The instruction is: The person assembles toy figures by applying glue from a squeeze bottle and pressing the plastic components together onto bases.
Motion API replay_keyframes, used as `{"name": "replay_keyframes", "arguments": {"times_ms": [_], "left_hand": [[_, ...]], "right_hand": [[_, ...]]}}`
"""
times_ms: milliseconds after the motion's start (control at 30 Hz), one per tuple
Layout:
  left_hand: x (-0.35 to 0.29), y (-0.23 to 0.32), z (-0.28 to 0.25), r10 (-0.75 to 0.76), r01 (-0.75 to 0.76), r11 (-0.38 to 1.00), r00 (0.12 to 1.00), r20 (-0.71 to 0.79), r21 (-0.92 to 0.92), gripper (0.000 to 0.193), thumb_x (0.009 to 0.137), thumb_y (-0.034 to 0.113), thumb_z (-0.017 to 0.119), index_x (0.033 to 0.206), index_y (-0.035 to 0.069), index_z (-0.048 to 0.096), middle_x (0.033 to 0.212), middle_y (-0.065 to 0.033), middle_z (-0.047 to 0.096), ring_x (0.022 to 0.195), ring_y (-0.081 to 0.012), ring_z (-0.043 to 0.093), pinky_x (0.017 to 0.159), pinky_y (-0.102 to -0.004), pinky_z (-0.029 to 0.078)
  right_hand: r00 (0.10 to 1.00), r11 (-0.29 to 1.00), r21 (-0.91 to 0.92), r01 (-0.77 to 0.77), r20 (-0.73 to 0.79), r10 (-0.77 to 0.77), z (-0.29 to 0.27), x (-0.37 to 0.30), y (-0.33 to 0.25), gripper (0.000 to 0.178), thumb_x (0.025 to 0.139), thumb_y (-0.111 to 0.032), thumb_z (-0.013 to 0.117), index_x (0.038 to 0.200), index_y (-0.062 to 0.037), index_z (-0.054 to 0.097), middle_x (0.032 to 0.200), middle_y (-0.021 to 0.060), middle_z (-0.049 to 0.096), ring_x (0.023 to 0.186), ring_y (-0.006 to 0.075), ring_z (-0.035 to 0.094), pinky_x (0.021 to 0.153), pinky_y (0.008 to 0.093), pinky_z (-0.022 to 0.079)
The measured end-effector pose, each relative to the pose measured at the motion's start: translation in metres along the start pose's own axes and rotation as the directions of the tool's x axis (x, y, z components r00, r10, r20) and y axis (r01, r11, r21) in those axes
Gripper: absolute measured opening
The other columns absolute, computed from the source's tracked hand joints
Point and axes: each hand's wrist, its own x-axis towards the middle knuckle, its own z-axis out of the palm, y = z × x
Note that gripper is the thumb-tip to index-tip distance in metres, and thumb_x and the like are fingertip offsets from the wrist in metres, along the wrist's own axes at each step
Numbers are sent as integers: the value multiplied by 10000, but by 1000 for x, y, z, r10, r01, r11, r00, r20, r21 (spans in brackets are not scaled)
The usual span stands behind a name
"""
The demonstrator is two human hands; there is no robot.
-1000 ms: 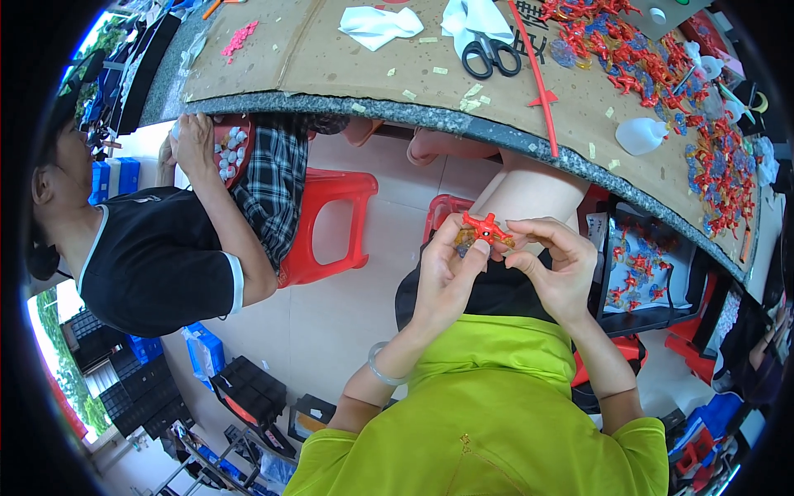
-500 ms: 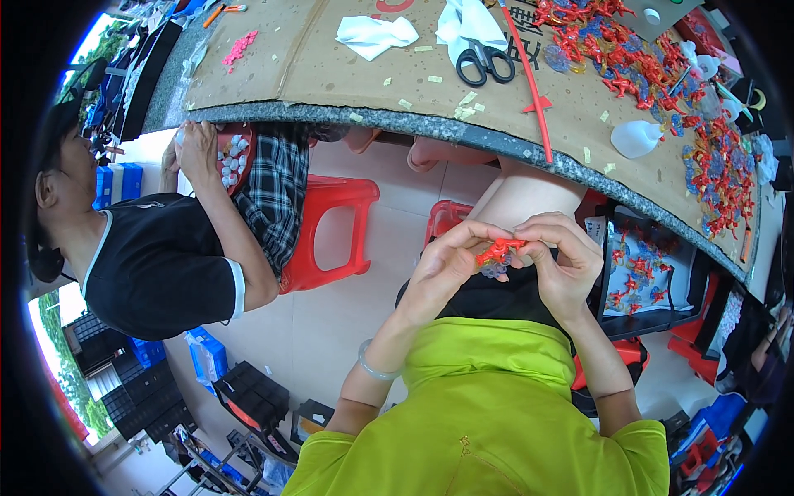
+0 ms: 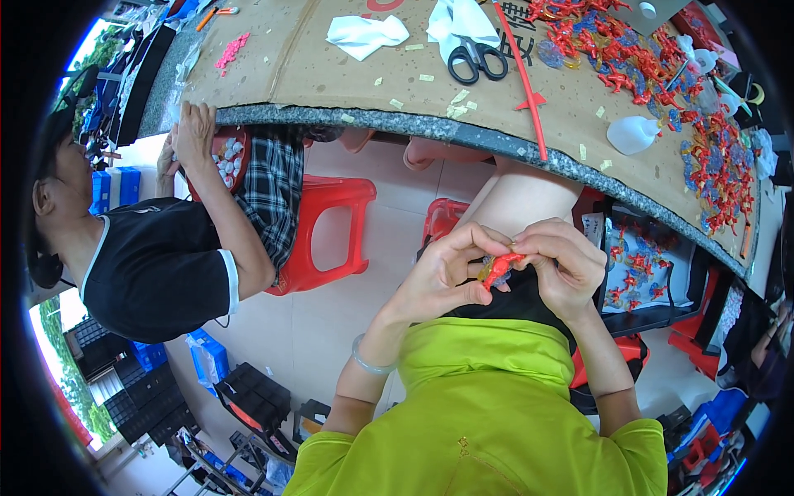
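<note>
Over my lap, both hands grip one small red plastic figure [image 3: 499,269] with clear bluish and yellowish parts beneath it. My left hand [image 3: 451,269] pinches its left side between thumb and fingers. On the other side, my right hand [image 3: 565,264] has thumb and forefinger closed at the figure's upper right end. The tips of both hands nearly meet there, and fingers hide part of the figure. Many similar red, yellow and blue figures [image 3: 715,174] lie heaped on the cardboard-covered table [image 3: 331,83]. More figures [image 3: 637,269] rest in a black drawer-like tray [image 3: 653,318] beside my right arm.
Black-handled scissors [image 3: 477,62], white tissues [image 3: 366,35], a red stick [image 3: 523,78] and a white squeeze bottle [image 3: 633,134] lie on the table. Its stone edge [image 3: 397,126] runs ahead of my hands. At left, a co-worker [image 3: 157,264] sits near a red stool [image 3: 331,240].
The red figure has tilted, its left end now lower, and my left fingers have shifted around it. My right fingertips have moved closer to the left ones. The co-worker's hand has risen slightly.
</note>
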Motion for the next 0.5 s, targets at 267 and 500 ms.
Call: {"name": "replay_keyframes", "arguments": {"times_ms": [267, 500], "left_hand": [[1, 10, 5, -71, 72, 993, 997, 15, -97, 396, 761, 97, 790, 1054, 5, 540, 1131, -143, 575, 1061, -235, 603, 847, -339, 555], [-1, 10, 5, -72, 73, 996, 997, 14, -47, 417, 757, 173, 808, 1039, 0, 553, 1100, -140, 583, 996, -213, 617, 822, -329, 542]], "right_hand": [[997, 998, 24, 53, 56, -54, -2, 3, -5, 244, 596, 204, 620, 779, 50, 669, 770, 122, 640, 655, 225, 644, 550, 289, 534], [993, 995, -9, 102, 60, -101, -5, 7, -13, 226, 586, 185, 649, 767, 50, 662, 759, 117, 638, 643, 220, 643, 538, 285, 531]]}}
